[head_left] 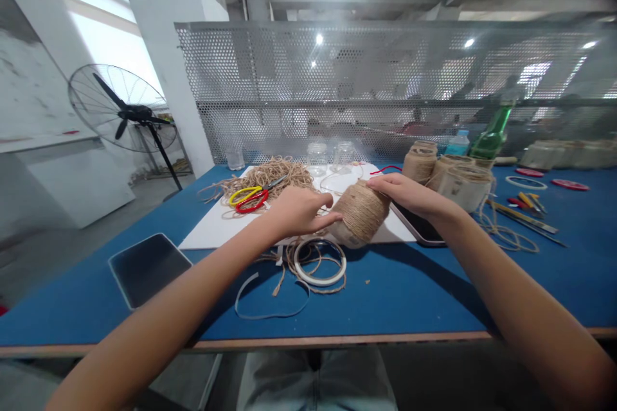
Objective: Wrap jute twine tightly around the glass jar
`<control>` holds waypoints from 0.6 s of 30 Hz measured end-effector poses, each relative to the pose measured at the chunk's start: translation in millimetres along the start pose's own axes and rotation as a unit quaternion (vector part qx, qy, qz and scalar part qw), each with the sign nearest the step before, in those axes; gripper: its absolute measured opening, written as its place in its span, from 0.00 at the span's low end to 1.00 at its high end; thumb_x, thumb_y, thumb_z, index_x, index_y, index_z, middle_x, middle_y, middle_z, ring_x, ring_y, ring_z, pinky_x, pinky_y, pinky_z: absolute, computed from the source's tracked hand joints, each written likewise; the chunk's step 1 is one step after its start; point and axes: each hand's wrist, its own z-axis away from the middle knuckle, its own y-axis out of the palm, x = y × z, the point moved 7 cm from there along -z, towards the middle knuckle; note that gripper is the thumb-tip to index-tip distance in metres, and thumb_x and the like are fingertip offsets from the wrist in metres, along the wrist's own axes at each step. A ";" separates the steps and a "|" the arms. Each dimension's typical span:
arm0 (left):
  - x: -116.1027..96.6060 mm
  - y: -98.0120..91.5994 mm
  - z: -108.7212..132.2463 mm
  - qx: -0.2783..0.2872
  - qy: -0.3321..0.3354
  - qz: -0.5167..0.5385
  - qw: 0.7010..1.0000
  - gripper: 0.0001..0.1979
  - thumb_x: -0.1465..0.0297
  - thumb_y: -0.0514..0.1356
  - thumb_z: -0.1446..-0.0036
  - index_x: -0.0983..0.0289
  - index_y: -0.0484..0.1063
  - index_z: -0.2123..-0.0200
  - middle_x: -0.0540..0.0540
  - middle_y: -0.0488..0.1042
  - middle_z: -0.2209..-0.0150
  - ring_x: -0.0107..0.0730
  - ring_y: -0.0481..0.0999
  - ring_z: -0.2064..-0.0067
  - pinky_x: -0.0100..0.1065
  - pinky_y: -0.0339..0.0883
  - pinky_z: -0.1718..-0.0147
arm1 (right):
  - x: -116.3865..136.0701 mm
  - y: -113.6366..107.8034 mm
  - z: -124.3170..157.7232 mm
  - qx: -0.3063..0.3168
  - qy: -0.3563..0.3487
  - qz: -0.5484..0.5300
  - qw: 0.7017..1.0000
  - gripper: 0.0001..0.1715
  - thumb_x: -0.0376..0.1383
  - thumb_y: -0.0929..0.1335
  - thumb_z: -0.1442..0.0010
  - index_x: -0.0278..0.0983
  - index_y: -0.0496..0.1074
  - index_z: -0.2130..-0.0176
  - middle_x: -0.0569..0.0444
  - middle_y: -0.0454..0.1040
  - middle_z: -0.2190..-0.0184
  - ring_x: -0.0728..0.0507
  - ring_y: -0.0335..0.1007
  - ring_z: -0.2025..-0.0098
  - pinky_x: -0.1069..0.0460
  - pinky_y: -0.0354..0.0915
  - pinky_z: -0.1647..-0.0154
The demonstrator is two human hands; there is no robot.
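Observation:
A glass jar [360, 213] wrapped in brown twine is tilted on its side above the front edge of a white sheet [212, 231]. My right hand [402, 191] grips its far right end, fingers round the rim. At the jar's left, my left hand [304, 210] has thumb and forefinger closed in a pinch at the bare end; a thin strand seems to run there, partly hidden. Behind my left hand lies a heap of loose twine [284, 174] with red and yellow handled scissors [250, 198] on it. A roll of tape [320, 280] lies below the jar on twine coils.
Twine-wrapped jars [420, 164], a green bottle [494, 131] and a dark phone [419, 226] are on the right. Brushes [523, 215] lie farther right. A dark tablet-like slab [150, 270] rests at left. Two clear jars [317, 157] stand before the perforated metal screen [289, 77].

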 end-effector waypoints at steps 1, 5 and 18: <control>1.9 -0.5 -0.3 0.001 -0.006 0.003 1.000 0.22 0.52 0.46 0.42 0.61 0.70 0.65 0.52 0.72 0.77 0.32 0.71 0.72 0.28 0.53 0.76 | -0.4 -0.9 -0.3 -0.007 -0.002 -0.011 1.000 0.18 0.46 0.61 0.46 0.36 0.70 0.73 0.55 0.70 0.74 0.46 0.62 0.68 0.51 0.58 0.65; 13.3 -2.3 -1.6 0.017 -0.042 0.039 0.998 0.21 0.52 0.46 0.43 0.60 0.70 0.62 0.52 0.73 0.74 0.32 0.72 0.70 0.28 0.55 0.74 | -1.1 -8.1 -0.9 -0.054 -0.008 -0.025 0.998 0.17 0.45 0.61 0.45 0.35 0.68 0.74 0.54 0.70 0.73 0.46 0.61 0.68 0.51 0.57 0.63; 27.5 4.1 -4.7 0.029 -0.110 0.146 0.983 0.23 0.50 0.48 0.45 0.59 0.71 0.59 0.51 0.73 0.74 0.30 0.70 0.73 0.28 0.54 0.75 | -12.4 -6.0 -5.8 -0.043 -0.017 -0.091 0.995 0.16 0.45 0.61 0.45 0.37 0.70 0.72 0.55 0.71 0.72 0.47 0.63 0.68 0.52 0.57 0.65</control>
